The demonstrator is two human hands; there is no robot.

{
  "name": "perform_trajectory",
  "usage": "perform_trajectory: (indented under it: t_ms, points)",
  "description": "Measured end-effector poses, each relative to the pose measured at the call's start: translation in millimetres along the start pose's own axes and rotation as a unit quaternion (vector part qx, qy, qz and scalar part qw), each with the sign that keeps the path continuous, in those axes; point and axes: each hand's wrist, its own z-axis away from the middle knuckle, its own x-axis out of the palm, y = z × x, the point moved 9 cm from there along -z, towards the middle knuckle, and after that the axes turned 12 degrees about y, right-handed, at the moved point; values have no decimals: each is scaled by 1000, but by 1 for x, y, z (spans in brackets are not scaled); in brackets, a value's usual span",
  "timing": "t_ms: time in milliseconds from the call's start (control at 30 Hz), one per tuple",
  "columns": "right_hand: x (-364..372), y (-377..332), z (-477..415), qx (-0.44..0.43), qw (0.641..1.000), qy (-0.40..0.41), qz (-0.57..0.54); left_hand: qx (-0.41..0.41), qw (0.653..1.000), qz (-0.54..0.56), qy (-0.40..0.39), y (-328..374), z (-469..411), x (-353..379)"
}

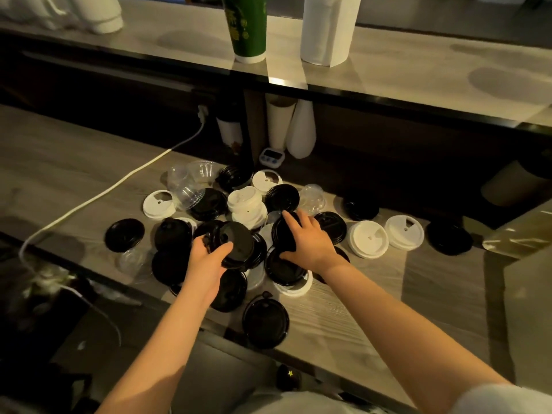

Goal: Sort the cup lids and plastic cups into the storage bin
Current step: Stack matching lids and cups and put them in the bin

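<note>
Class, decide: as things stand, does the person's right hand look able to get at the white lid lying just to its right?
Probably yes: the white lid lies uncovered on the counter beside the right hand, though that hand grips a black lid.

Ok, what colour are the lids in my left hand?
The lids are black; the head view shows them.

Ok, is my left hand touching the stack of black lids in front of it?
Touching. In the head view the left hand grips the stack of black lids, thumb lying over its top.
</note>
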Motion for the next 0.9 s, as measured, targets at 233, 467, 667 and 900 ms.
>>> perform_trajectory:
  t_ms: [233,467,667,900]
  points:
    - [-12,16,0,34,992,60,-104,-1,1000,-5,-10,4,4,10]
    - [-55,47,31,75,960,150,-225,-15,998,8,-61,7,26,47]
    - [-114,83,93,111,928,237,-266,-20,988,0,-155,7,69,115]
    - [-180,158,192,198,900,324,-214,-43,952,-35,-302,-17,149,216]
